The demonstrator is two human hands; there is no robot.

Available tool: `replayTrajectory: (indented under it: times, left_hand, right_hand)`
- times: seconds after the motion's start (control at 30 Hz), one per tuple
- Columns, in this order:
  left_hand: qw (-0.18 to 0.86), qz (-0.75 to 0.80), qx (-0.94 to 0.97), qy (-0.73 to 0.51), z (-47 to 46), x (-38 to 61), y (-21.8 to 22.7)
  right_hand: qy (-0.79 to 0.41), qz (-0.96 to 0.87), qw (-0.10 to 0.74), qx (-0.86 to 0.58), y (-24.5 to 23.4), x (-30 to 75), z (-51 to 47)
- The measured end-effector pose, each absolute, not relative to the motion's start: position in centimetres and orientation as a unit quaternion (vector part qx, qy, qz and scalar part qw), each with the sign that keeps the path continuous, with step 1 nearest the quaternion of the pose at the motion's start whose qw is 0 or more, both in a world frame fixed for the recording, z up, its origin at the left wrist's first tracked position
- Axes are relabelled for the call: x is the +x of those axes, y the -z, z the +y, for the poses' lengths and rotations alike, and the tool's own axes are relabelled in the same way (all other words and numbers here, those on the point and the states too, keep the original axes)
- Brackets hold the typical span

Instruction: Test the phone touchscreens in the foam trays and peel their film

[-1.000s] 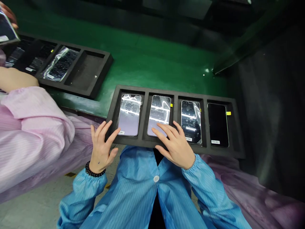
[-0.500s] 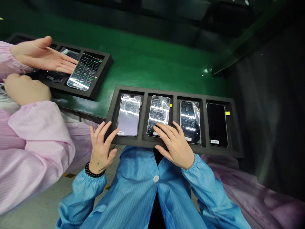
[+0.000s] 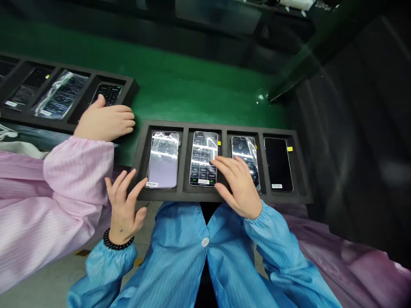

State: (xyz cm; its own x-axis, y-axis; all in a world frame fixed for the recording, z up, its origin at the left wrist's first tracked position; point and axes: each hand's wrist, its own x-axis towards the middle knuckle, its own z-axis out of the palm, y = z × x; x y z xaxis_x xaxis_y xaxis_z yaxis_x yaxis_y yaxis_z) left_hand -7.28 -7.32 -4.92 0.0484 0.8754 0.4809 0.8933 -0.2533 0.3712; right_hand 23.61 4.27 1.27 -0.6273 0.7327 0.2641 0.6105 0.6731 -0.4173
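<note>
In front of me lies a black foam tray (image 3: 205,196) with a phone in each compartment. My left hand (image 3: 124,209), fingers spread, is at the tray's left front corner, its index fingertip by the label of the leftmost phone (image 3: 163,164), whose screen glows pale lilac. Over the second phone (image 3: 201,158), which shows a grid menu, my right hand (image 3: 239,184) reaches with its fingers extended; the index fingertip is at the right side of that screen. The same hand partly covers the third phone (image 3: 245,147). At the right end, the fourth phone (image 3: 278,167) has a dark screen.
A co-worker's hand (image 3: 105,122) in a pink sleeve rests over the lit phone (image 3: 108,90) in another foam tray (image 3: 130,85) at left. Both trays are on a green tabletop (image 3: 192,85). Dark panels (image 3: 346,128) stand at right.
My right hand has shifted from the second phone's lower screen toward its right side. The co-worker's open palm is gone; one hand now covers the lit phone. The view has shifted slightly.
</note>
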Motion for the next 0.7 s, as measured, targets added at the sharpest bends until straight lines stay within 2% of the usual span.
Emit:
replayTrajectory:
  times: [0.23,0.37,0.57,0.7]
  left_hand:
    - [0.042,-0.605,-0.705,0.366,-5.5,-6.3,3.4]
    - [0.057,-0.619,-0.667,0.410,-3.0,-4.8,1.9]
    - [-0.022,-0.665,-0.664,0.342,-1.0,-4.0,2.2]
    - [-0.003,-0.670,-0.671,0.317,-1.5,-3.9,2.8]
  right_hand:
    - [-0.050,-0.861,0.186,-0.471,-2.1,23.9,7.0]
    - [-0.032,-0.860,0.216,-0.461,-0.8,23.6,7.2]
    - [0.007,-0.862,0.283,-0.421,0.0,23.7,6.8]
    - [0.026,-0.868,0.275,-0.414,-0.2,23.6,6.7]
